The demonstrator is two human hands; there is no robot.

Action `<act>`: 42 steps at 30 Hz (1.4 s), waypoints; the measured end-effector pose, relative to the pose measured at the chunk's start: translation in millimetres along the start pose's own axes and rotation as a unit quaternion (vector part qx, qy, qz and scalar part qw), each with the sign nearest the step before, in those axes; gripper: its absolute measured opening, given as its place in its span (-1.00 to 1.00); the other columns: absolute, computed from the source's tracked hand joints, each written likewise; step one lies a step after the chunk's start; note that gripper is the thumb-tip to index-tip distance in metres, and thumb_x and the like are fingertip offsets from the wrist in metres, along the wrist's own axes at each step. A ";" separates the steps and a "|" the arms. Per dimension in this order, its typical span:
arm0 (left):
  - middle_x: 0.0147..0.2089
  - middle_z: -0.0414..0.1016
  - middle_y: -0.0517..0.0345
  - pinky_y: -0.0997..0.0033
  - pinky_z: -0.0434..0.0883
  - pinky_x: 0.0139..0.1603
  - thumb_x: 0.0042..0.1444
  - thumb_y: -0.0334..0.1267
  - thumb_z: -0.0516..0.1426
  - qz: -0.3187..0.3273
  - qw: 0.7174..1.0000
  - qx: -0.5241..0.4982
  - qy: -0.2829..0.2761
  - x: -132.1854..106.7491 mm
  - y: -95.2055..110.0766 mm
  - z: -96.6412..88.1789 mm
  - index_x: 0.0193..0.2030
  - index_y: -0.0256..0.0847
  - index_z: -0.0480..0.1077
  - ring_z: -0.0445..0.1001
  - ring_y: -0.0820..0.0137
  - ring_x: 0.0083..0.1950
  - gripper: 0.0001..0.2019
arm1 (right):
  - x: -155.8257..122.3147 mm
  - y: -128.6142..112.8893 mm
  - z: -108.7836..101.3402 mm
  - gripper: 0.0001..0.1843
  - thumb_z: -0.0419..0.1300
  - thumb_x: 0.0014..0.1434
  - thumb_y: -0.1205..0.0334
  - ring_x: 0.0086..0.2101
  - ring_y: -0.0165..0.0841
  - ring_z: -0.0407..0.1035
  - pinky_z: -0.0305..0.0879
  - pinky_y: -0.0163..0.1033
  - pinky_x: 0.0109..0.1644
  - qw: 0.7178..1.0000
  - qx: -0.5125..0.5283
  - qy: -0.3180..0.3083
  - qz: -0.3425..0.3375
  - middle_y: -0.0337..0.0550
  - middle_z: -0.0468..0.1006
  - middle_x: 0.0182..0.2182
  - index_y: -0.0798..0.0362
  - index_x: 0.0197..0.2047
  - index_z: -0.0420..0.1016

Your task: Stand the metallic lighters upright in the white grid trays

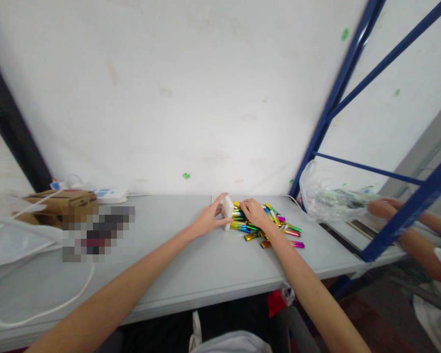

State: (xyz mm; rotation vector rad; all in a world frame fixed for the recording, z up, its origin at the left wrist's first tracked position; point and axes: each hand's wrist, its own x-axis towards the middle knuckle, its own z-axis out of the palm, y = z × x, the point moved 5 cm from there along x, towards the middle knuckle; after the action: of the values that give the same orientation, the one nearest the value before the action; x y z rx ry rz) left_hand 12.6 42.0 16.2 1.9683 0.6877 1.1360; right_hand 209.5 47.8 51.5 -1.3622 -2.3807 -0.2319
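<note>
My left hand grips a small white box that stands on its side, thumb at the near edge and fingers around the back. Several shiny, lighter-like pieces in gold, green and blue lie with their ends at the box's right side; whether they reach inside I cannot tell. My right hand lies over them, fingers closed and bent down onto the pieces. More of these metallic pieces, some purple, red and green, are spread in a loose pile under and right of my right hand.
A grey table runs along a white wall. At left are cardboard boxes, a blurred-out item and a white cable. Right stand a blue metal frame and a clear plastic bag; another person's hands are beyond.
</note>
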 end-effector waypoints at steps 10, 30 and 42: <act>0.19 0.40 0.00 0.03 0.61 0.21 0.11 -0.07 0.46 0.036 0.998 0.043 0.041 0.4 4.2 -5.1 0.55 0.08 0.16 0.52 0.17 0.20 -0.08 | 8.1 -34.8 15.3 -0.56 -0.13 0.62 0.26 -0.21 -0.27 0.45 0.18 -0.24 -0.06 1.000 0.006 -0.018 -0.024 -0.02 0.62 -0.24 0.12 -0.16 0.53; 0.14 0.43 0.02 0.04 0.61 0.16 0.06 -0.12 0.46 0.002 0.999 0.031 0.025 -1.8 7.1 -8.0 0.54 0.05 0.13 0.56 0.19 0.11 -0.05 | 3.3 -47.3 21.8 -0.66 0.01 0.55 0.29 -0.11 -0.18 0.45 0.20 -0.16 0.07 0.996 -0.066 -0.043 -0.043 0.08 0.62 -0.13 0.17 -0.07 0.61; 0.14 0.44 0.02 0.10 0.63 0.13 0.05 -0.13 0.46 -0.013 1.000 0.015 0.023 -5.0 13.9 -10.3 0.54 0.06 0.15 0.56 0.20 0.12 -0.05 | 0.2 -45.0 11.5 -0.60 -0.03 0.58 0.27 -0.14 -0.23 0.45 0.21 -0.20 0.05 0.998 -0.057 0.001 -0.032 0.04 0.63 -0.18 0.15 -0.12 0.63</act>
State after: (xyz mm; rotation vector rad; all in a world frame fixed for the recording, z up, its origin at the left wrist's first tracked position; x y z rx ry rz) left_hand 2.3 33.8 28.5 1.9583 0.7569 1.1645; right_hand 168.1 28.5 43.2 -1.3353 -2.4453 -0.3914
